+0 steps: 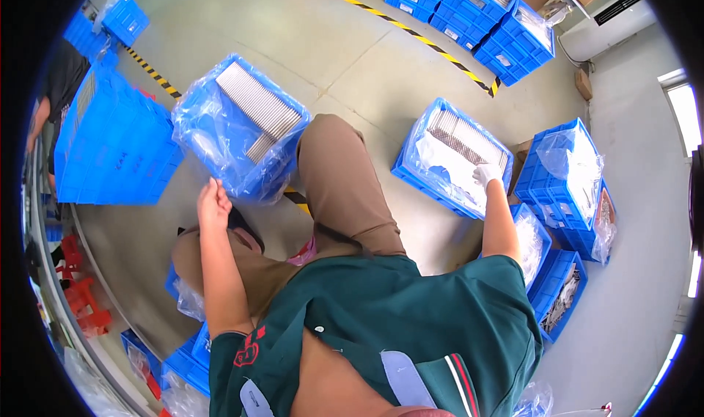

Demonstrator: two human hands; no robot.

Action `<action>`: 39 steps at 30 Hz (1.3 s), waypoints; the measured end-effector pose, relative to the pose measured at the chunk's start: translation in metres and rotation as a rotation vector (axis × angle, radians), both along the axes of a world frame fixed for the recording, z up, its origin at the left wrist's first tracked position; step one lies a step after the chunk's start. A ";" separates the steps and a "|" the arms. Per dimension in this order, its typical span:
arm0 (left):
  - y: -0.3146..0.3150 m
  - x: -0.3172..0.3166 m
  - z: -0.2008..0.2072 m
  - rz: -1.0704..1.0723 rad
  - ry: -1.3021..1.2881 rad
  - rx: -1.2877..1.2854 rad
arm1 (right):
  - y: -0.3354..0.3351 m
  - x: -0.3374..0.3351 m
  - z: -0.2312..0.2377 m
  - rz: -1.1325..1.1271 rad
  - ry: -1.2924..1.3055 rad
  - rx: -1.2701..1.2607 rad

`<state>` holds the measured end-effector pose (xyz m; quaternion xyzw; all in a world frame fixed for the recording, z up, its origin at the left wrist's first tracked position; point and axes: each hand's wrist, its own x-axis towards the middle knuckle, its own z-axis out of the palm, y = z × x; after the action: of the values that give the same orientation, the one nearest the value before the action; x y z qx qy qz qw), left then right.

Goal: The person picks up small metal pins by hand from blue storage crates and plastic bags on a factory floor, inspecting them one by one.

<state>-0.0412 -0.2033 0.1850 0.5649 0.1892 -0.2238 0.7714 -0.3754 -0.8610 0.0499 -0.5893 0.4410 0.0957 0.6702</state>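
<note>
My left hand point(213, 205) is bare, its fingers drawn together just off the near corner of a blue crate point(258, 191). Whether they pinch anything is too small to tell. Clear plastic film point(196, 127) lines that crate, and rows of thin silvery-white strips point(257, 100) stand packed inside. On the right, my right hand point(487, 173) wears a white glove and reaches over the edge of a second blue crate point(405, 173). It touches or hovers at the end of a row of pale strips point(462, 140) with dark edges. White sheet material point(440, 157) lies beside that row. Its fingertips are unclear.
Stacked blue crates point(121, 142) rise at the left, with more stacks point(469, 17) at the far right. Bagged crates point(561, 171) line the wall. Red stools point(86, 307) are at the lower left. Yellow-black tape point(411, 32) crosses the floor. A person's arm point(40, 116) shows at the left.
</note>
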 end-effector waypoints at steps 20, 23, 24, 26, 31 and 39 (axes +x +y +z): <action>0.015 -0.064 -0.031 0.118 0.177 0.289 | -0.035 0.146 -0.037 0.193 0.738 -1.086; 0.036 -0.075 -0.012 0.179 0.184 0.359 | 0.006 0.209 0.003 0.377 0.906 -0.825; 0.021 -0.067 -0.026 0.114 0.213 0.290 | -0.044 0.183 -0.019 0.342 0.955 -0.773; 0.006 -0.062 -0.032 0.064 0.234 0.262 | -0.089 0.177 -0.059 0.359 0.978 -0.714; 0.003 -0.067 -0.013 0.093 0.220 0.278 | -0.065 0.194 -0.038 0.495 1.077 -0.764; 0.009 -0.066 -0.033 0.074 0.231 0.264 | -0.032 0.185 -0.012 0.267 1.047 -0.893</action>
<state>-0.1074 -0.1945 0.1517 0.6244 0.3249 -0.2320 0.6714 -0.1901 -0.8930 0.0378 -0.7337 0.6269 0.2579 0.0458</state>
